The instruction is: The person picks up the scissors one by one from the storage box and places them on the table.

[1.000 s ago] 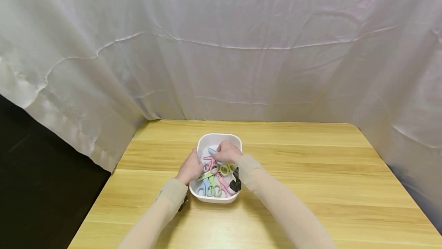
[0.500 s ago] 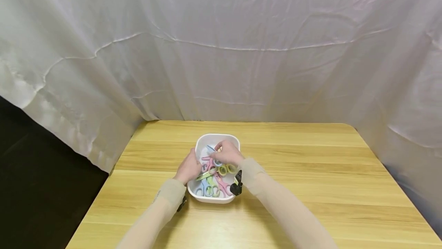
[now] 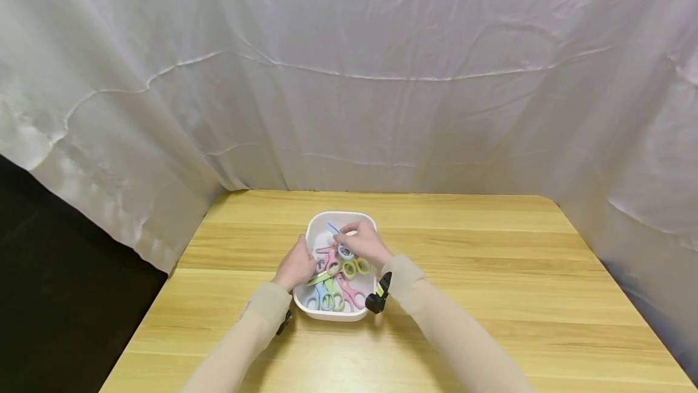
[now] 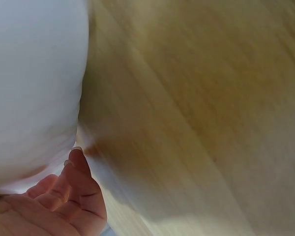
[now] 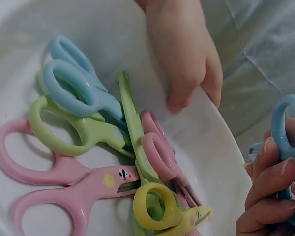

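Note:
A white plastic bin [image 3: 335, 316] holds several pairs of children's scissors in pastel colours. My left hand [image 3: 297, 266] grips the bin's left wall, its thumb inside the rim and its curled fingers [image 4: 83, 196] against the outside in the left wrist view. Over the far part of the bin, my right hand [image 3: 366, 244] holds a pair of blue scissors [image 5: 279, 129], with fingers curled around the handle loops. The blue blade [image 3: 333, 228] points toward the far left. Below lie pink scissors [image 5: 83, 189], green scissors [image 5: 101, 132], yellow scissors [image 5: 173, 211] and another blue pair [image 5: 91, 101].
The bin stands on a light wooden table [image 3: 491, 272], left of its middle. A pale grey curtain [image 3: 382, 114] hangs behind the table and along its sides. Dark black cloth [image 3: 65, 296] shows past the left edge.
My right hand has raised the blue scissors off the pile, and its wrist has shifted a little to the right. My left hand keeps its grip on the bin.

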Demonstrator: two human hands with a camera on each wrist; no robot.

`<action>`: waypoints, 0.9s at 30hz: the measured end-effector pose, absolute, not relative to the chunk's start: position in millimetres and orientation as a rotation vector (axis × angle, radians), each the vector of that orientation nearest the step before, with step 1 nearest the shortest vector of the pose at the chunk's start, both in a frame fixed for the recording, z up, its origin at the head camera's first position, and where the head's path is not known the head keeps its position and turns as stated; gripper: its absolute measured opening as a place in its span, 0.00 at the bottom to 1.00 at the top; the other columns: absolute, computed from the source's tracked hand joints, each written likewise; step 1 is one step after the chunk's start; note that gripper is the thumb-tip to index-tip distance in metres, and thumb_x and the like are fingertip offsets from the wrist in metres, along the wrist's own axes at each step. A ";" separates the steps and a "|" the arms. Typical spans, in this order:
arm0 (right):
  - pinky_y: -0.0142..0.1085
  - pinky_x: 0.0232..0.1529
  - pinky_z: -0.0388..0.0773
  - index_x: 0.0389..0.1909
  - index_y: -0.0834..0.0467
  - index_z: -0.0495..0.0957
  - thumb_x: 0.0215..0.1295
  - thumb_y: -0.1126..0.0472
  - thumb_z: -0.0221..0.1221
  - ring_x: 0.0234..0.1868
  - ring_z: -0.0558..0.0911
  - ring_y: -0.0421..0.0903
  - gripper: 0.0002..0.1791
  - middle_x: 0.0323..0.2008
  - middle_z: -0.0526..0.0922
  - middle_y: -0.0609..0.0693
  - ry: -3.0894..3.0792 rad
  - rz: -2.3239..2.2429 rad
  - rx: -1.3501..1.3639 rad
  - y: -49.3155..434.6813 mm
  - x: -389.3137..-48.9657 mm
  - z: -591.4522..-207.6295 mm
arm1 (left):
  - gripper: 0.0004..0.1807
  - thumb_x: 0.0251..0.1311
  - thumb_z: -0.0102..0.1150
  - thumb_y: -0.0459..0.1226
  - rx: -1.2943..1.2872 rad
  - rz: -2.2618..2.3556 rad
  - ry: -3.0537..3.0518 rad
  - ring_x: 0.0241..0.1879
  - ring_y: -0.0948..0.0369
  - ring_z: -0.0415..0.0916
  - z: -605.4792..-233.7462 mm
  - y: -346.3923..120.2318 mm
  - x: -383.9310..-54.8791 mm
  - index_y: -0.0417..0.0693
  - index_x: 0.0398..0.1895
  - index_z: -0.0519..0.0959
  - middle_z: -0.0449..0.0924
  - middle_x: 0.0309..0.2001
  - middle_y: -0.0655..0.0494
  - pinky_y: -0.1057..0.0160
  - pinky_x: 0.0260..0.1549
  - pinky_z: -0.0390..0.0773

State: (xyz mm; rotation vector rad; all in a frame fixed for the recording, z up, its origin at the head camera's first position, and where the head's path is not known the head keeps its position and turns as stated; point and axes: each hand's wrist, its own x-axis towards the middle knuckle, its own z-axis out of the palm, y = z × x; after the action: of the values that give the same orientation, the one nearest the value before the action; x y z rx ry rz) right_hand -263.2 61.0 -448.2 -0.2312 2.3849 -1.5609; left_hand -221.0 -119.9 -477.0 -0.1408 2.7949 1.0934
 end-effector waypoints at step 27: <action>0.29 0.36 0.84 0.64 0.64 0.75 0.73 0.55 0.57 0.34 0.82 0.38 0.24 0.51 0.84 0.66 2.176 -1.857 -0.048 86.9 -252.1 -453.1 | 0.37 0.59 0.48 0.28 -0.161 1.111 2.785 0.52 0.45 0.79 -476.5 -118.7 -220.1 0.35 0.74 0.55 0.73 0.63 0.32 0.43 0.51 0.85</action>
State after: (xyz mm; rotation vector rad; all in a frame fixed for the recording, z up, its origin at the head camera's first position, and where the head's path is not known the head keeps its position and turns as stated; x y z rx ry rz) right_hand -252.1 86.9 -453.1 -0.0482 2.1758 -1.8570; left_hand -220.1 -118.7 -476.5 -0.1609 2.7850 1.1106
